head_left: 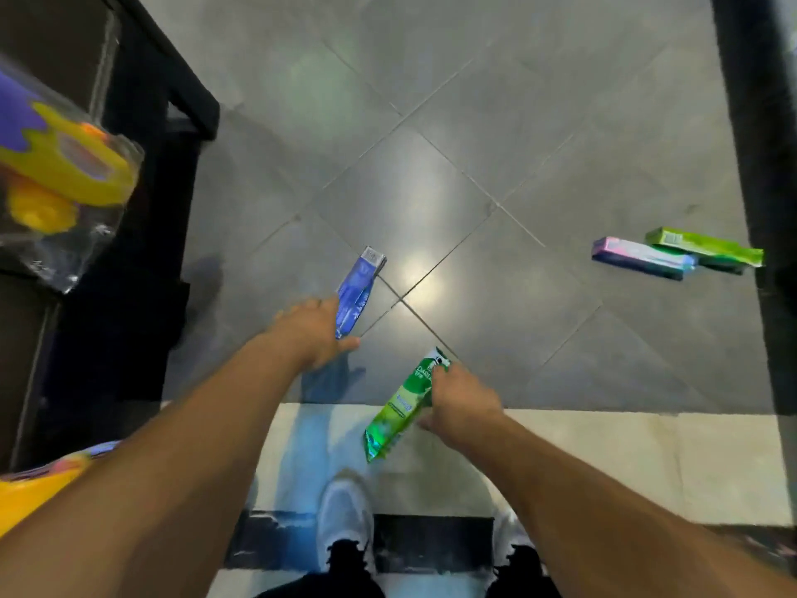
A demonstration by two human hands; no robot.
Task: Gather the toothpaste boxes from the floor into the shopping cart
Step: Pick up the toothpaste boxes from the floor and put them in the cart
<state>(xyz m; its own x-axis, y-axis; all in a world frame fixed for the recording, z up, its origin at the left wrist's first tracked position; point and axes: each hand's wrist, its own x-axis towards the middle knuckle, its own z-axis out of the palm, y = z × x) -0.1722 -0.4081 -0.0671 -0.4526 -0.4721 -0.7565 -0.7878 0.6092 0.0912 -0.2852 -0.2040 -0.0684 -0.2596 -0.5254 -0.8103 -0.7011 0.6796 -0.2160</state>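
The grey tiled floor (431, 123) took up most of the view, with a pale strip of tiles (604, 459) running across nearer the person. A dark shelf unit (142, 235) stood along the left side, and a bagged yellow and purple toy (60, 174) stuck out from it. A dark upright post (759, 144) ran down the right edge. Both bare arms reached down toward the floor. The left hand (308, 334) was held against the lower end of a blue toothpaste box (358, 291), fingers spread, thumb under the box's bottom corner; whether it actually had a grip on it, hard to tell with the blur. The right hand (461, 401) had its fingers wrapped round a green toothpaste box (401, 410), holding it tilted just above the pale strip. White lettering ran along the green box but it was too smeared to read. Well off to the right, near the post, a second green box (707, 248) lay partly over a pink and teal box (642, 257) on the floor, touching. A grey sneaker (345, 515) showed at the bottom. No cart in sight.
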